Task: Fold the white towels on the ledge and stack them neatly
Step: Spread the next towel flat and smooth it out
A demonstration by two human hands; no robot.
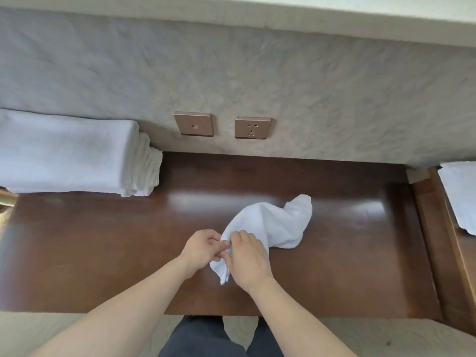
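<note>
A: Dark wooden counter (103, 253), folded stack (67, 153) at far left. Crumpled towel (273, 222) mid-counter?
B: Yes. Left hand (203, 249) and right hand (248, 256) both pinching its near corner. Best: separate along the hem, shake flat before folding.

Soft, even daylight fills the head view, bright enough to read every texture. Broad pale glare patches sheen the dark wooden surface (257, 292) near its middle and right. Shadows are faint and short. Wide-angle distortion bows the wall (257, 73) and edges; the far left corner smears slightly out of focus
</note>
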